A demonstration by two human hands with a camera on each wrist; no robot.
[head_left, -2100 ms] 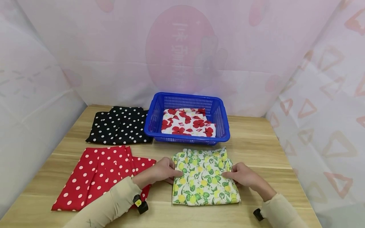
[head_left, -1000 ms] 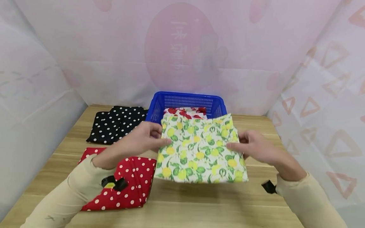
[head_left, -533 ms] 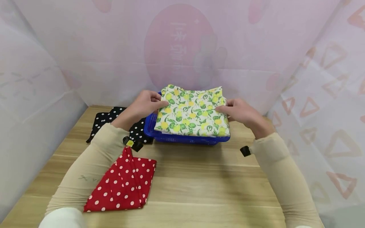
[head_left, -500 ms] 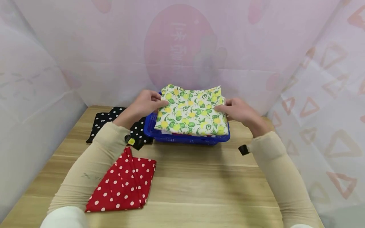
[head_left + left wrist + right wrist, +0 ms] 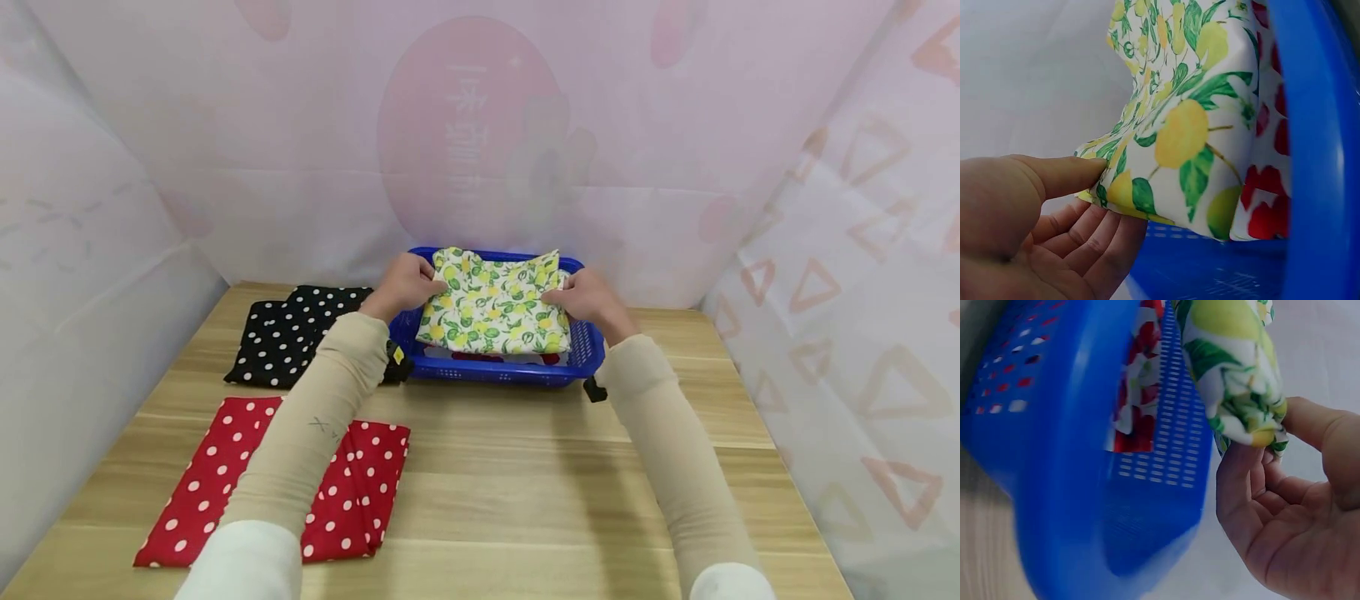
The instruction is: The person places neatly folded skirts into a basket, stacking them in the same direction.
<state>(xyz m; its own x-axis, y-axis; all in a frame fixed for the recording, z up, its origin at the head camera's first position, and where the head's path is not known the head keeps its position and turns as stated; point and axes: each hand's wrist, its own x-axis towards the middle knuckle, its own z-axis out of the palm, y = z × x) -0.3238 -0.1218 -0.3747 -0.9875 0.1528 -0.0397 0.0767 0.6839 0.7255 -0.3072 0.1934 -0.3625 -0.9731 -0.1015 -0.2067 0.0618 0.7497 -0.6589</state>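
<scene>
The left hand (image 5: 408,283) and right hand (image 5: 590,302) each pinch one side edge of the folded lemon-print cloth (image 5: 495,308), which is at the opening of the blue basket (image 5: 495,372), above a red-flower cloth (image 5: 1267,203). Writing noted: an X-shaped mark (image 5: 318,423) with illegible letters beside it on the left sleeve (image 5: 292,467); a yellow label (image 5: 398,354) near its cuff, too small to read. Characters on the backdrop's pink circle (image 5: 420,125) are too faint to make out.

The lemon cloth (image 5: 495,308) is white with yellow fruit and green leaves, the basket (image 5: 495,371) blue, the floral cloth (image 5: 1267,200) apparently white with red blooms, the black cloth (image 5: 281,337) and red cloth (image 5: 363,492) white-dotted, the counter (image 5: 502,483) tan-grained.
</scene>
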